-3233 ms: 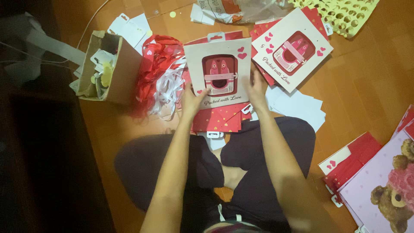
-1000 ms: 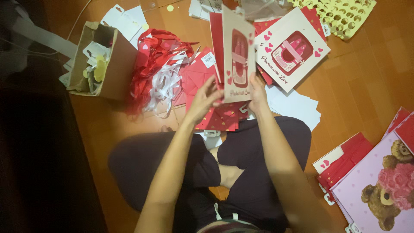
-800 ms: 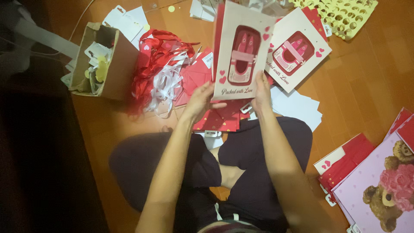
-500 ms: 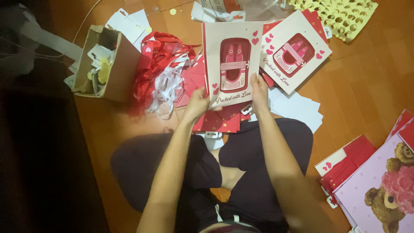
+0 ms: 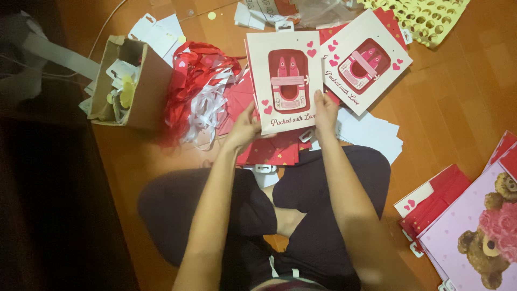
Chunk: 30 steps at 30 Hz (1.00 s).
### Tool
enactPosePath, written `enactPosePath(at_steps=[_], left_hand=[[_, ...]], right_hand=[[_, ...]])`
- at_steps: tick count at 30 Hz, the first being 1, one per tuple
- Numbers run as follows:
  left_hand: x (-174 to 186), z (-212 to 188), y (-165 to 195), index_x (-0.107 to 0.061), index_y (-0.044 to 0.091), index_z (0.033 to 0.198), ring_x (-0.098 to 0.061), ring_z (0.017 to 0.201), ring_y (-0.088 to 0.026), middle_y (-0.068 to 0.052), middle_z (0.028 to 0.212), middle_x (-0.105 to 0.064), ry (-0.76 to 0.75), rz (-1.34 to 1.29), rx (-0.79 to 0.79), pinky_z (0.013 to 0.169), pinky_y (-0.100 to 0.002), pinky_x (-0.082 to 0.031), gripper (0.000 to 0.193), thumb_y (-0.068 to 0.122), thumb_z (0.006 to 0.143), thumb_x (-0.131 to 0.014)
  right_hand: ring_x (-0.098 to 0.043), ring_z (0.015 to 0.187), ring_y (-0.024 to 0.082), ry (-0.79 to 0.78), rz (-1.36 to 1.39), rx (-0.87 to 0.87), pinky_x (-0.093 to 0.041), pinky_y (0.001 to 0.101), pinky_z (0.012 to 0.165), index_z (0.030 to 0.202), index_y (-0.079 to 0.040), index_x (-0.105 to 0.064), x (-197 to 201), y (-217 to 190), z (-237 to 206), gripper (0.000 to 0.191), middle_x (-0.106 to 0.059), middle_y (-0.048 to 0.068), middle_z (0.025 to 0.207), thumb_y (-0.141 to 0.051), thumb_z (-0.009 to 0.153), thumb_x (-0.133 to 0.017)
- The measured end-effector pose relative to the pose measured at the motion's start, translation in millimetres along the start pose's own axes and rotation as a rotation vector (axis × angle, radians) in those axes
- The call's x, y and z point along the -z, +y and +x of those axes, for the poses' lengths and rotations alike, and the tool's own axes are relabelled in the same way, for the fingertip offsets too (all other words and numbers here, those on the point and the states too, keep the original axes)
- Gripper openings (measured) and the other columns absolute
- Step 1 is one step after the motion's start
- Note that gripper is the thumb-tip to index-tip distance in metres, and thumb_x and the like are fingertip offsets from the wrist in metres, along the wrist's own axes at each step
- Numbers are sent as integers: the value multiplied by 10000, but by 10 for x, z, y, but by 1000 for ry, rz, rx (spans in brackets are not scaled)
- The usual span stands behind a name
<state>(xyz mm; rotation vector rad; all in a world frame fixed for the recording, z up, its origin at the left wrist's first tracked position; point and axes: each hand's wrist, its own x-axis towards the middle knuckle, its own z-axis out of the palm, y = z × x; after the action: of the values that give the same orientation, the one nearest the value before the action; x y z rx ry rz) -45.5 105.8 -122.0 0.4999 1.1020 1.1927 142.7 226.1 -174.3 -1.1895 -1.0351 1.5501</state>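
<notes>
Both hands holding up 1 card point(image 5: 284, 81) over the floor point(image 5: 458, 108), w/ left hand point(image 5: 243, 129) gripping its lower left edge & right hand point(image 5: 325, 110) pinching the lower right. Card is cream w/ a red tin of 2 pink fish, hearts at corners, script below. A 2nd matching card point(image 5: 363, 62) is lying just beside it; ribbons point(image 5: 200, 91) & box point(image 5: 132, 83) sitting to the left.

Two cream gift bags printed with a pink tin and hearts: one point(image 5: 285, 81) at twelve o'clock, the other point(image 5: 365, 67) at one o'clock. One brown cardboard box point(image 5: 141, 86) at ten o'clock. One pink teddy-bear bag point(image 5: 479, 231) at four o'clock. One yellow perforated tray point(image 5: 425, 16) far at one o'clock. One tangle of red and white ribbons point(image 5: 202, 91) at eleven.
</notes>
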Motion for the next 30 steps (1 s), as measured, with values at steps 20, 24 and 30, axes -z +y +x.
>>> enactPosePath(at_steps=[20, 24, 30], left_hand=[[63, 156, -185, -681, -14, 1115, -736, 829, -143, -76, 969, -774, 316, 144, -164, 673, -288, -623, 244, 137, 930, -732], [78, 176, -225, -684, 0, 1122, -723, 829, -118, -60, 962, -772, 362, 160, -197, 675, -284, -603, 241, 165, 951, -721], [65, 110, -301, -630, 56, 1307, -703, 1072, -276, -123, 1100, -756, 428, 946, -514, 955, -412, -522, 422, 235, 938, -726]], right_hand=[[-460, 757, 75, 138, -243, 178, -409, 281, 679, 1021, 22, -689, -10, 9, -66, 384, -599, 1, 834, -337, 1113, -591], [-604, 875, 56, -5, -142, 303, -500, 239, 793, 1111, -20, -674, 12, 5, -63, 324, -714, -11, 980, -328, 1069, -584], [-492, 782, 143, 527, -221, 371, -471, 321, 712, 1018, 84, -569, 380, -78, 192, 429, -546, 94, 872, -323, 1125, -652]])
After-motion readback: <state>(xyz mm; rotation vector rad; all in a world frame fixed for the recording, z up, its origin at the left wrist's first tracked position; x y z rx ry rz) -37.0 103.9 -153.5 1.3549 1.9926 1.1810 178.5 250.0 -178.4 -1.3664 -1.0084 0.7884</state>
